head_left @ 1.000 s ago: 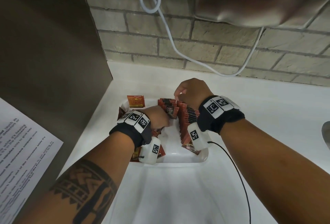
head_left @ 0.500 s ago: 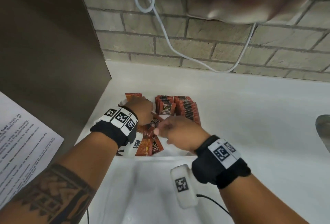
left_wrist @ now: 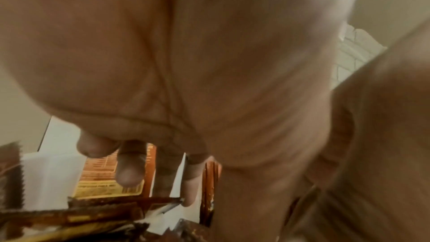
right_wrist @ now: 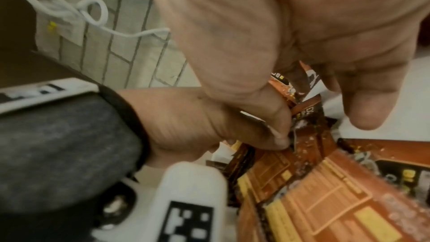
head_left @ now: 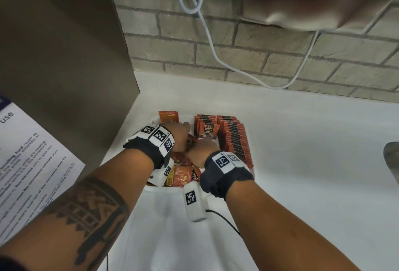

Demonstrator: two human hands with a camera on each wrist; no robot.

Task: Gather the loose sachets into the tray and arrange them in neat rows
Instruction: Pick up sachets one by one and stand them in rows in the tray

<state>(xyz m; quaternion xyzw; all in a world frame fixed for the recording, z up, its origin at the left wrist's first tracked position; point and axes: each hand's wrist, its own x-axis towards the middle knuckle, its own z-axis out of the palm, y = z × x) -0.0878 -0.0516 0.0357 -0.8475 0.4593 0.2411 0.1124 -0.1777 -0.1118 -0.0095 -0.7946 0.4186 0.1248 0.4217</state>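
Orange sachets (head_left: 180, 175) lie jumbled in your white tray (head_left: 252, 170); your left hand (head_left: 181, 133) and right hand (head_left: 201, 152) each pinch some there.

Head view looks steeply down; wrist views sit close (blurred), all sharing tray (head_left: 252, 173) sachets (right_wrist: 314, 187).

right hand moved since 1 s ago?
Yes. The right hand came back from the far end of the neat sachet rows to the loose pile at the tray's near side.

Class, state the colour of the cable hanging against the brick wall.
White; the cable shows best in the head view.
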